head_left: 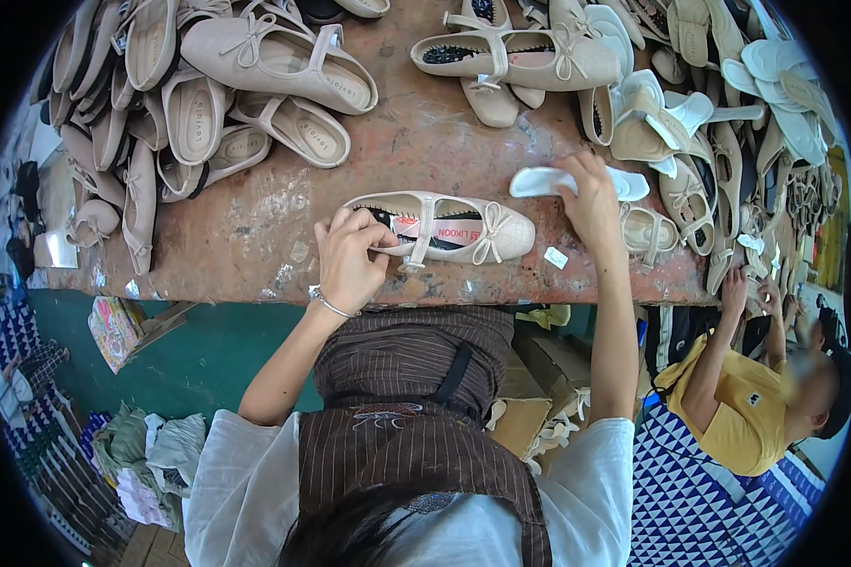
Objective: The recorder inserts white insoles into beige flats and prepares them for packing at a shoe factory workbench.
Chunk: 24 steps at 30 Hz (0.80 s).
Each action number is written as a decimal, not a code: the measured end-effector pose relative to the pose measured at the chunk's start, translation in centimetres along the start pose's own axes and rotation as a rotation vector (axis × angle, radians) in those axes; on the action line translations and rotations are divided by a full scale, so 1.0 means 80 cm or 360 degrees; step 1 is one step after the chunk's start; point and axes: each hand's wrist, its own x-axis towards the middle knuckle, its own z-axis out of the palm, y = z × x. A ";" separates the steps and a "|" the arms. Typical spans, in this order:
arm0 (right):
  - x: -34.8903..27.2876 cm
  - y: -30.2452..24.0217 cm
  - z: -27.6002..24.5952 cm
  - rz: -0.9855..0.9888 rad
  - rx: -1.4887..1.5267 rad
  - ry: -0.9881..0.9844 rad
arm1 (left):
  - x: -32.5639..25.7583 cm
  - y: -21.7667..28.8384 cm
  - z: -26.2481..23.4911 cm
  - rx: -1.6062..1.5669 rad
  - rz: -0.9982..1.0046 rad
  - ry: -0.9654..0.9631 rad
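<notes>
A beige flat shoe (514,232) with a strap and a small bow lies on the worn table in front of me, its toe to the right. My left hand (352,253) is closed on the rim near its heel. Inside the shoe, a pale printed sheet and a dark lining show through the opening. To the right, my right hand (593,197) pinches a white insole (536,182) from above, just over the table. Its fingers hide the middle of that insole. A small white tag (556,257) lies between the shoe and my right forearm.
Beige shoes (196,118) are heaped at the far left. More shoes (529,59) lie at the back, and white insoles (787,64) are piled with shoes at the right. The table's front edge (425,298) runs before me. A person in a yellow shirt (728,402) works at right.
</notes>
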 end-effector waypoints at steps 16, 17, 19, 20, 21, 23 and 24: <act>-0.077 -0.101 -0.057 0.0475 0.2074 0.0271 | -0.015 0.036 0.018 -0.0272 -0.0174 0.0062; -0.083 -0.105 -0.052 0.0589 0.1957 0.0274 | -0.015 0.041 0.014 -0.0232 -0.0179 0.0068; -0.092 -0.116 -0.043 0.0606 0.1764 0.0295 | -0.015 0.055 0.002 0.0008 -0.0050 0.0335; -0.094 -0.120 -0.042 0.0488 0.1443 0.0211 | -0.014 0.062 -0.006 0.0028 0.0034 0.0433; -0.097 -0.129 -0.037 0.0354 0.1295 0.0238 | -0.013 0.069 -0.013 -0.0319 -0.0017 0.0345; -0.097 -0.143 -0.032 -0.0078 0.0646 0.0257 | -0.008 0.081 -0.028 -0.1199 -0.0155 0.0025; -0.096 -0.150 -0.031 -0.0205 0.0475 0.0286 | -0.005 0.082 -0.035 -0.1786 -0.0400 -0.0299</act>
